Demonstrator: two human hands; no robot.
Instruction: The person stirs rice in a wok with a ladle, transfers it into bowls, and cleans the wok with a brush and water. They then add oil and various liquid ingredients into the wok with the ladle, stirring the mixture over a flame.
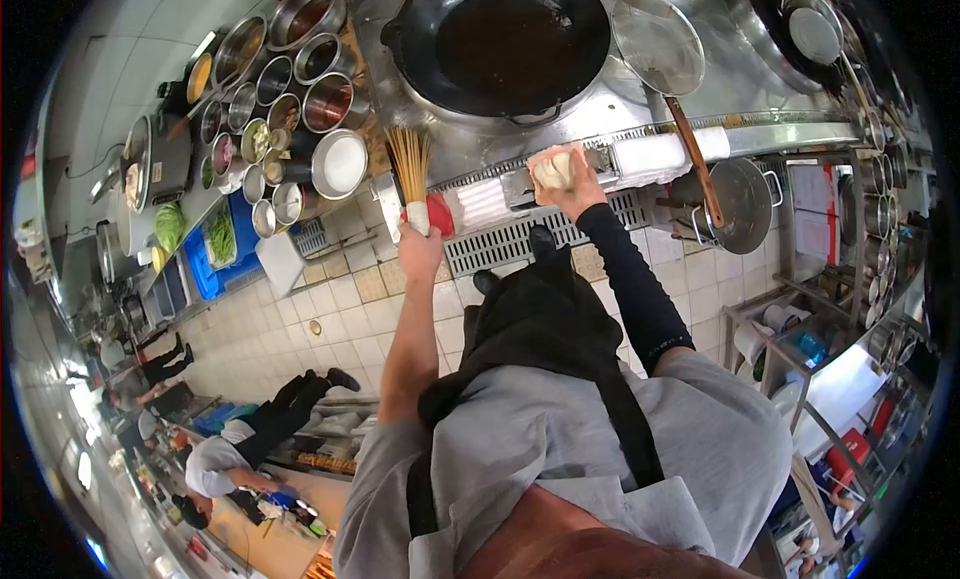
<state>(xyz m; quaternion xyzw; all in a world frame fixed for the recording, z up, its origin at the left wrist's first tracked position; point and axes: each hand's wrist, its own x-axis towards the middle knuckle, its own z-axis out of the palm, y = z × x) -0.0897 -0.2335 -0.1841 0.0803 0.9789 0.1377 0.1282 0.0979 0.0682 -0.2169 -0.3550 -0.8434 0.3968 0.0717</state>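
Note:
My left hand point(420, 241) is wrapped round the pale handle of a bamboo brush point(408, 164), whose bristles point away from me over the stove's front edge. Beside it lies a red object point(440, 214). In my right hand point(582, 191) is a folded cloth point(556, 169), pinkish and cream, pressed at the stove's front ledge. Beyond both hands sits a large black wok point(505, 39) with dark brown liquid or residue at its bottom.
A strainer point(658, 41) with a wooden handle and a steel pot point(745, 207) are at the right. Steel containers point(340, 164) crowd the left counter. White folded cloths point(665, 154) lie on the ledge. Another person point(215, 469) works at a table, lower left.

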